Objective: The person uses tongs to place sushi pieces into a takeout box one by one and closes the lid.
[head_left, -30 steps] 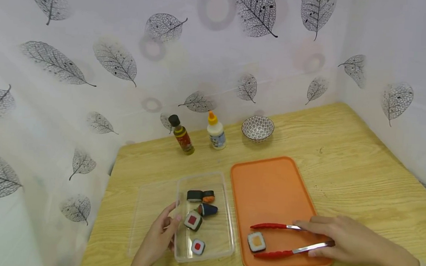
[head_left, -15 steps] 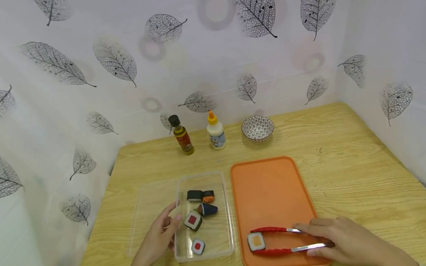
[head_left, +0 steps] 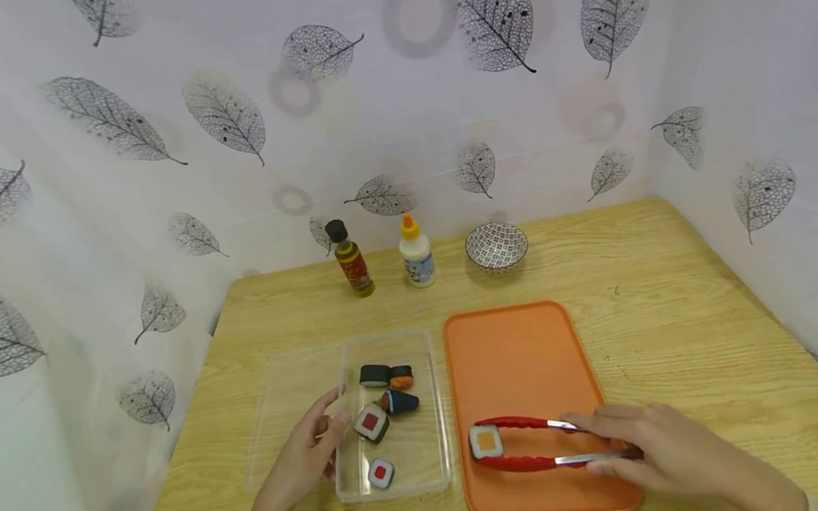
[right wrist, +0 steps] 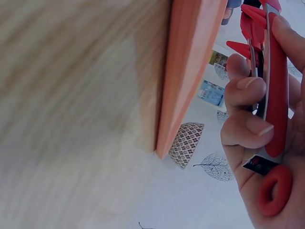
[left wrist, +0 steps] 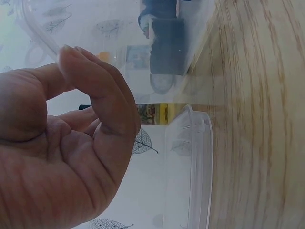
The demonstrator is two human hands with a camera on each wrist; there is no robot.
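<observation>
My right hand (head_left: 658, 455) grips red tongs (head_left: 531, 442) over the near part of the orange tray (head_left: 516, 350). The tong tips pinch a sushi piece (head_left: 485, 441) with an orange centre. In the right wrist view my fingers (right wrist: 248, 124) squeeze the tongs (right wrist: 274, 95) beside the tray edge (right wrist: 186, 71). My left hand (head_left: 306, 454) holds the left wall of a clear container (head_left: 438, 447) with curled fingers (left wrist: 95, 105). Several sushi pieces (head_left: 384, 400) lie inside the container.
A clear lid (head_left: 284, 413) lies left of the container. At the back of the wooden table (head_left: 695, 339) stand a dark sauce bottle (head_left: 350, 259), a white bottle with an orange cap (head_left: 416, 252) and a patterned bowl (head_left: 496, 246). Leaf-print sheets wall in the table.
The tongs closed on the orange-centred sushi piece and carried it a little away from me and to the left over the tray. My left hand stayed at the container.
</observation>
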